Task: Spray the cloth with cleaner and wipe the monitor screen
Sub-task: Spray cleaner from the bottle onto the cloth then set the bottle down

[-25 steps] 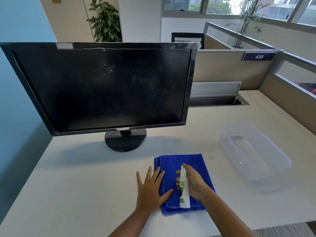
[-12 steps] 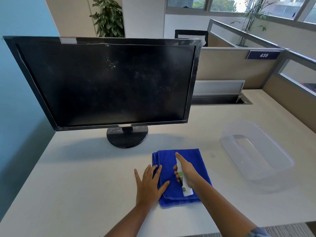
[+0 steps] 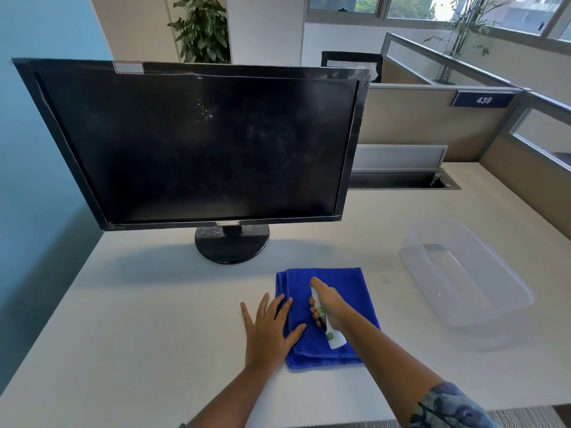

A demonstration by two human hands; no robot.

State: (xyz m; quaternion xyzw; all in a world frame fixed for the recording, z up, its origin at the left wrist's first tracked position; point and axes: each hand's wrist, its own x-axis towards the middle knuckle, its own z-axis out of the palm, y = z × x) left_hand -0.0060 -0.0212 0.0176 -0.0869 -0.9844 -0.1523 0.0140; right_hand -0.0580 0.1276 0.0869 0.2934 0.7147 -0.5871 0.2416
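Observation:
A folded blue cloth [image 3: 346, 285] lies on the pale desk in front of the black monitor [image 3: 197, 143], whose dark screen shows smudges and white specks. My left hand [image 3: 268, 329] lies flat with spread fingers, its thumb and fingertips pressing the cloth's left edge. My right hand [image 3: 329, 304] is closed around a small white spray bottle [image 3: 333, 336] with a green label, held over the cloth with its nozzle end pointing forward and down, index finger on top.
A clear plastic tub [image 3: 463, 273] stands on the desk to the right. The monitor's round base [image 3: 231, 245] sits just behind the cloth. Cubicle partitions [image 3: 432, 125] and a cable tray [image 3: 398, 180] bound the desk's back; a blue wall is at the left.
My right hand has tilted the bottle from nearly upright to slanted, nozzle forward over the cloth. The left hand stays on the cloth's left edge. The view has shifted slightly.

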